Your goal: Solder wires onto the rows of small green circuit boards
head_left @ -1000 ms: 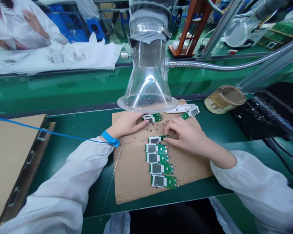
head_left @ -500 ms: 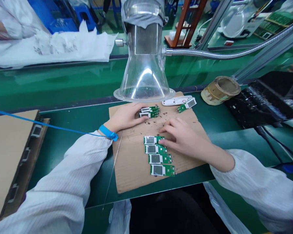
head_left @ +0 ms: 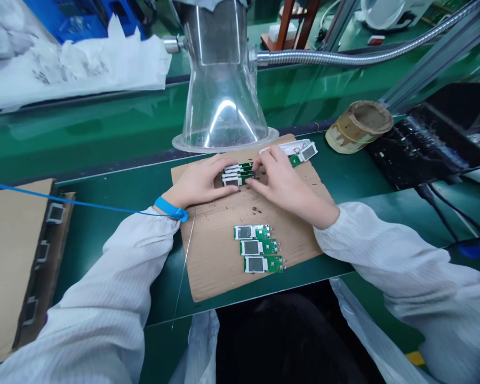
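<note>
Circuit boards (head_left: 237, 174) in a tight stack on the cardboard sheet (head_left: 214, 256), your left hand (head_left: 200, 184) and right hand (head_left: 284, 184) clenched on them from either side, three more boards (head_left: 258, 248) lying well apart, nearer you

The left hand (head_left: 198, 184) lies palm down just left of a small stack of green circuit boards (head_left: 236, 175), its fingers reaching toward the stack, a blue strap (head_left: 170, 209) circling the wrist. The right hand (head_left: 284, 184) sits just right of the stack, fingers curled, fingertips (head_left: 262, 166) on the boards. Both forearms, in white sleeves (head_left: 388, 250), angle inward
</note>
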`<action>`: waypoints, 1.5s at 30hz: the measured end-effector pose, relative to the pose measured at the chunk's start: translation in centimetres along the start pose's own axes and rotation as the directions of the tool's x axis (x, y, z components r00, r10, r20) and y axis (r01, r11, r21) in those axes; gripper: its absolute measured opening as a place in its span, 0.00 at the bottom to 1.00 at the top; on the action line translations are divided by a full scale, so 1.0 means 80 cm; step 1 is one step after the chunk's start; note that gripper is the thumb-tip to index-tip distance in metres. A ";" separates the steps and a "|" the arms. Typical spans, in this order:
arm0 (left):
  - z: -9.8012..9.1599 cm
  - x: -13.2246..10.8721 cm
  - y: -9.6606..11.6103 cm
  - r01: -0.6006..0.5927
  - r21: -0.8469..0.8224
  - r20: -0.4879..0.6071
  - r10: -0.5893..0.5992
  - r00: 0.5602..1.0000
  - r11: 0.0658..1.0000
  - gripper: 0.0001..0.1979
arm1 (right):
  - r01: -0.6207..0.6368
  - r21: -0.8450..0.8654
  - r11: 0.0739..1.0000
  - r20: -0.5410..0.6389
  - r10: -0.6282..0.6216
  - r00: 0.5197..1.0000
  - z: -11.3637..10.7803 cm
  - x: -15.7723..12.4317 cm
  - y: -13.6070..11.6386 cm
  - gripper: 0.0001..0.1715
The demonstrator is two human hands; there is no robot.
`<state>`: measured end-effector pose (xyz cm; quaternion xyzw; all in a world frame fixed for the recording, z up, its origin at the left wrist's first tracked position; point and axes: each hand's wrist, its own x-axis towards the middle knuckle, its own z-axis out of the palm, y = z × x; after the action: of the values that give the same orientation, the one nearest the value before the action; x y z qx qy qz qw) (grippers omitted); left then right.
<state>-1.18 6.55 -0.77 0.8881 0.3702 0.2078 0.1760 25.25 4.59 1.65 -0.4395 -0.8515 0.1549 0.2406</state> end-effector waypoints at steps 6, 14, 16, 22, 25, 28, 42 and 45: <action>0.001 0.002 0.003 0.011 0.027 -0.012 -0.011 1.000 1.000 0.27 | 0.073 -0.045 0.996 0.294 -0.056 0.954 -0.016 -0.092 -0.026 0.16; -0.003 0.002 0.005 0.014 0.030 0.010 -0.014 1.000 0.999 0.30 | -0.038 0.187 0.982 0.379 -0.036 0.925 -0.018 -0.055 -0.023 0.09; -0.003 0.002 0.004 0.002 0.012 0.011 -0.002 1.000 1.000 0.32 | 0.005 0.167 0.986 0.257 -0.048 0.965 -0.011 -0.022 -0.016 0.09; -0.003 0.000 0.002 -0.011 0.003 0.019 0.011 1.000 1.000 0.39 | -0.008 -0.036 0.999 0.024 0.009 1.000 0.005 0.001 -0.004 0.14; -0.003 0.000 0.006 0.023 0.050 0.017 -0.024 1.000 0.998 0.35 | 0.042 -0.014 0.999 0.083 -0.041 0.996 -0.008 -0.037 -0.008 0.22; -0.003 0.002 0.008 0.036 0.066 0.016 -0.037 0.999 0.997 0.33 | 0.112 0.103 0.988 0.320 -0.140 0.937 -0.024 -0.085 -0.016 0.22; -0.001 0.002 0.004 0.011 0.057 0.016 -0.012 1.000 0.998 0.33 | 0.056 0.139 0.989 0.521 -0.121 0.845 -0.031 -0.060 -0.029 0.16; -0.001 0.002 0.004 0.017 0.057 0.020 -0.018 1.000 0.998 0.33 | 0.129 0.085 0.988 0.609 -0.155 0.778 -0.036 -0.067 -0.034 0.22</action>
<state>-0.90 6.49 -0.52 0.8915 0.3821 0.1867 0.1561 27.65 -1.17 3.89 -0.2952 -0.9108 0.2871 -0.0296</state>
